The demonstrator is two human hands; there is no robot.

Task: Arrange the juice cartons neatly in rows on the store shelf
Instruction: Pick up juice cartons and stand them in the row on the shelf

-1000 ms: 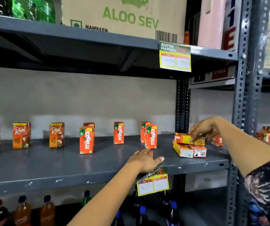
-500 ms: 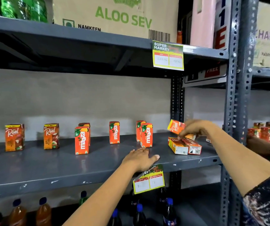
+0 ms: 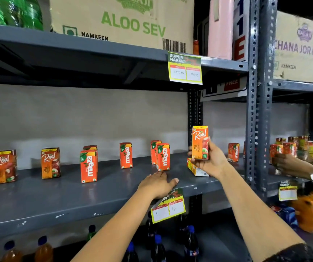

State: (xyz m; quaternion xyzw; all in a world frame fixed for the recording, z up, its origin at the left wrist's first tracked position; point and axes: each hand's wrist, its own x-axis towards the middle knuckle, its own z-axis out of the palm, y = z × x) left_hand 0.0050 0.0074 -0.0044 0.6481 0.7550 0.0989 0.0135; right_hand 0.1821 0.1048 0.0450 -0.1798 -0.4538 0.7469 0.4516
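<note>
My right hand point(image 3: 213, 161) holds a Real apple juice carton point(image 3: 200, 142) upright, above the right part of the grey shelf point(image 3: 57, 197). Under it a carton lies flat point(image 3: 196, 169) on the shelf. My left hand point(image 3: 157, 184) rests palm down on the shelf's front edge, fingers apart, holding nothing. Along the shelf stand two Real cartons point(image 3: 4, 166) point(image 3: 50, 163) at the left, then Maaza cartons point(image 3: 88, 166) point(image 3: 126, 155) point(image 3: 163, 156), some with another carton behind. One more Maaza carton point(image 3: 233, 152) stands at the far right.
A price tag point(image 3: 168, 207) hangs from the shelf edge below my left hand. A steel upright point(image 3: 259, 110) bounds the shelf on the right. Beyond it another person's hand with a watch point(image 3: 291, 165) reaches among cartons. Bottles stand on the shelf below; cardboard boxes sit above.
My right hand has lifted a Real carton off the flat stack and turned it upright. My left hand has stayed on the shelf edge.
</note>
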